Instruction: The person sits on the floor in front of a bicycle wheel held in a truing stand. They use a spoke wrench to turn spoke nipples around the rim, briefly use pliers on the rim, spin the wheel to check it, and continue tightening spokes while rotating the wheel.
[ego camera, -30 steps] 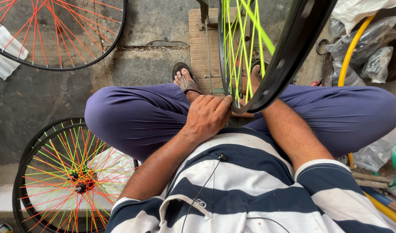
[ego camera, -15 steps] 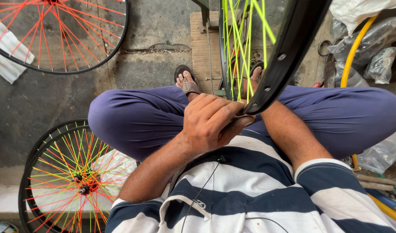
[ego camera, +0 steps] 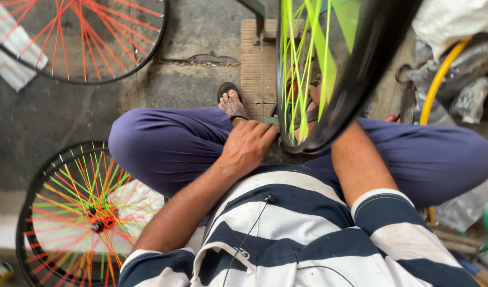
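Right at the centre of the frame stands the wheel with the black rim and yellow-green spokes (ego camera: 329,74), upright on its edge between the person's crossed legs. Its plane runs away from the body toward the top of the frame, so it is seen nearly edge-on, with its lowest arc sitting just above the lap. It seems to be carried on a dark metal stand fixed to a wooden block (ego camera: 257,58) ahead of the knees, though the mount is mostly hidden.

The left hand (ego camera: 249,146) sits at the bottom left of that rim, just beside it, fingers curled narrowly as if pinching something small at the rim's lower edge; what is between the fingertips cannot be made out. It is the nearer hand in plain sight. The right forearm (ego camera: 361,165) runs up to the rim from the lower right, but the right hand passes behind the tyre, so its grip cannot be told.

Further out, a sandalled foot (ego camera: 232,103) pokes out above the left knee. A wheel with orange spokes (ego camera: 79,32) lies at upper left, and another with mixed orange and green spokes (ego camera: 89,212) at lower left. A yellow hose (ego camera: 435,85) curves down the right side among plastic bags.
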Action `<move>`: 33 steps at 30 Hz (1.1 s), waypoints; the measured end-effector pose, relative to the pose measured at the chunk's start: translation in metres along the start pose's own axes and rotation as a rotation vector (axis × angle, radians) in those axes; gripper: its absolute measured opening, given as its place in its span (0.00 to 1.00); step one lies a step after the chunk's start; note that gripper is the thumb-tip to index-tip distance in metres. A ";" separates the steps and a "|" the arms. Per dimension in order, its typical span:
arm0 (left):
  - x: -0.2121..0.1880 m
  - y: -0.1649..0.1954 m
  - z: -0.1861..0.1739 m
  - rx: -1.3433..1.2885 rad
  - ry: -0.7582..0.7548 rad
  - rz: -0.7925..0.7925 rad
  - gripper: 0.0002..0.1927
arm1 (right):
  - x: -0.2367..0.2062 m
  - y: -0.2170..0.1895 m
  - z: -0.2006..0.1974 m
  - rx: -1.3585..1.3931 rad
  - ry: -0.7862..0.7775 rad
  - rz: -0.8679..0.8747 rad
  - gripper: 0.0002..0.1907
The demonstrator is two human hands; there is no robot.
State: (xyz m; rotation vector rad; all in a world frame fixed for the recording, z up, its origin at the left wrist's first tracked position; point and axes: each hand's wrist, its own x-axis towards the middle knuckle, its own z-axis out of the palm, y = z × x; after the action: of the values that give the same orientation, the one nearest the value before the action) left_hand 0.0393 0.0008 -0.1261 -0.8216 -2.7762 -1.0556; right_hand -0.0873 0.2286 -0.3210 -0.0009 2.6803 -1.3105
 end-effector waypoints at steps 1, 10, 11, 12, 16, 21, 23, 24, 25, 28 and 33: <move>-0.006 -0.005 0.006 0.045 -0.012 -0.053 0.12 | 0.002 -0.001 -0.001 -0.009 0.000 -0.007 0.34; -0.004 -0.035 0.009 0.007 0.079 -0.330 0.12 | 0.016 -0.017 -0.011 0.067 -0.163 0.153 0.29; -0.003 -0.037 0.008 -0.005 0.090 -0.352 0.12 | 0.017 -0.019 -0.011 0.063 -0.166 0.154 0.29; 0.000 -0.039 0.008 0.001 0.055 -0.377 0.12 | 0.018 -0.021 -0.010 0.058 -0.165 0.151 0.28; 0.009 -0.052 0.009 0.067 -0.035 -0.375 0.11 | 0.019 -0.029 -0.010 0.055 -0.169 0.163 0.28; 0.024 -0.079 0.021 0.118 -0.145 -0.516 0.12 | 0.018 -0.030 -0.015 0.053 -0.158 0.190 0.26; 0.027 -0.089 0.033 0.018 -0.213 -0.656 0.14 | 0.017 -0.029 -0.016 0.044 -0.154 0.197 0.26; 0.027 -0.092 0.040 -0.014 -0.193 -0.683 0.15 | 0.016 -0.029 -0.019 0.046 -0.149 0.202 0.26; 0.027 -0.096 0.047 -0.049 -0.175 -0.709 0.15 | 0.017 -0.029 -0.018 0.051 -0.148 0.205 0.25; 0.022 -0.106 0.063 -0.120 -0.230 -0.750 0.17 | 0.015 -0.025 -0.021 0.059 -0.142 0.232 0.25; 0.023 -0.115 0.068 -0.195 -0.301 -0.650 0.15 | 0.018 -0.017 -0.021 0.102 -0.111 0.268 0.24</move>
State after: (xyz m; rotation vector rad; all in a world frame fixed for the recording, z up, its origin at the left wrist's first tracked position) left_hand -0.0294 -0.0171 -0.2409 -0.0584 -3.3412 -1.3998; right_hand -0.1093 0.2332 -0.2979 0.2785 2.4184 -1.3170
